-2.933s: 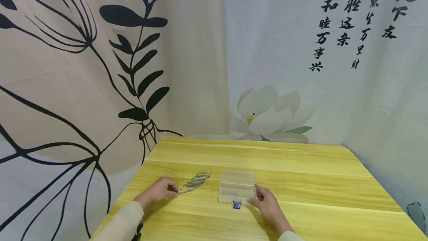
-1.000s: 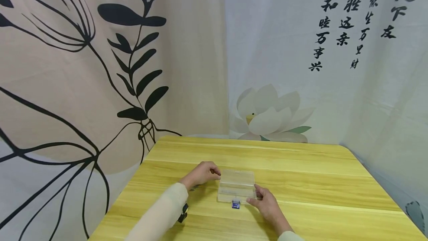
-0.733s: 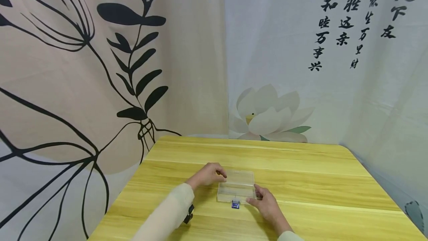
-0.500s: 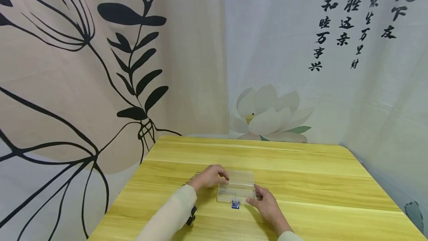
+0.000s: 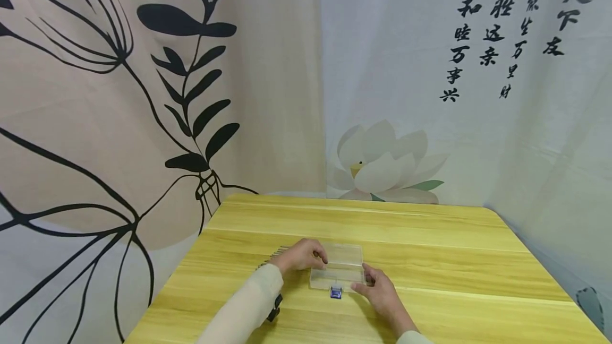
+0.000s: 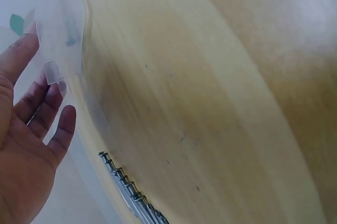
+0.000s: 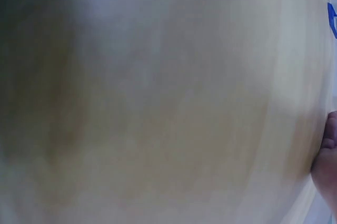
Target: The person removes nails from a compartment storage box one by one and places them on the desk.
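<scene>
A clear plastic box (image 5: pixel 321 279) with a blue latch (image 5: pixel 336 293) lies on the table, its lid (image 5: pixel 345 254) folded back. My right hand (image 5: pixel 381 290) grips the box's right end, thumb at the front and fingers behind. My left hand (image 5: pixel 305 255) is over the box's left end, fingers loosely bent. In the left wrist view, a single nail (image 6: pixel 70 39) shows through the cloudy plastic, apart from the fingers. Several metal nails (image 6: pixel 126 182) lie in a slanted row left of the box, partly hidden by my left wrist in the head view.
The wooden table (image 5: pixel 430 248) reaches back to a printed curtain (image 5: pixel 277 94) with plant, lotus and writing patterns. A dark strapped device (image 5: pixel 274 308) sits on my left wrist.
My left hand pinched a nail at the row's near end, then travelled right to the box and lowered slightly over its left end. My right hand has stayed on the box.
</scene>
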A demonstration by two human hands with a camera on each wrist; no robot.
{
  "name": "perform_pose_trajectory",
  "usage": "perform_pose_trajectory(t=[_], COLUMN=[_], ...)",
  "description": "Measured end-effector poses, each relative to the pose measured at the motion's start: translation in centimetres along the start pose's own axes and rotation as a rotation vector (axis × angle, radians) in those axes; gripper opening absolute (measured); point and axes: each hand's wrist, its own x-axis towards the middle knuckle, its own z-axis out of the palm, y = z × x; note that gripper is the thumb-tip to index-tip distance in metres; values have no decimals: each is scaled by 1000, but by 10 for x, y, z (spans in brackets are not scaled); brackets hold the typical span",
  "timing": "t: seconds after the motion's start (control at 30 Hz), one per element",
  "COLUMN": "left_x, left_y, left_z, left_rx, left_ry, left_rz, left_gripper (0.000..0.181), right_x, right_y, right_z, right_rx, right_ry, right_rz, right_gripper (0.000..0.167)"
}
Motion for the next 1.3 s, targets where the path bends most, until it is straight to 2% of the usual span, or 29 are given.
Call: perform_pose_trajectory(t=[0.33, 0.67, 1.03, 1.17, 1.3], left_x=[4, 4, 9, 10, 10], left_y=[0, 2, 2, 2, 2], left_z=[-1, -2, 2, 4, 4], left_rx=[54, 109, 311, 315, 263], left_ry=[-17, -27, -24, -20, -24], left_rz=[30, 57, 161, 166, 150], left_gripper=[3, 4, 4, 7, 6], right_x=[1, 0, 0, 0, 1], right_y=[3, -1, -2, -2, -2], right_z=[2, 2, 1, 1, 0], right_rx=[-25, 1, -7, -9, -20], right_ry=[5, -9, -2, 2, 1], right_rz=[-18, -9, -8, -5, -9], right_gripper=[75, 73, 72, 71, 71])
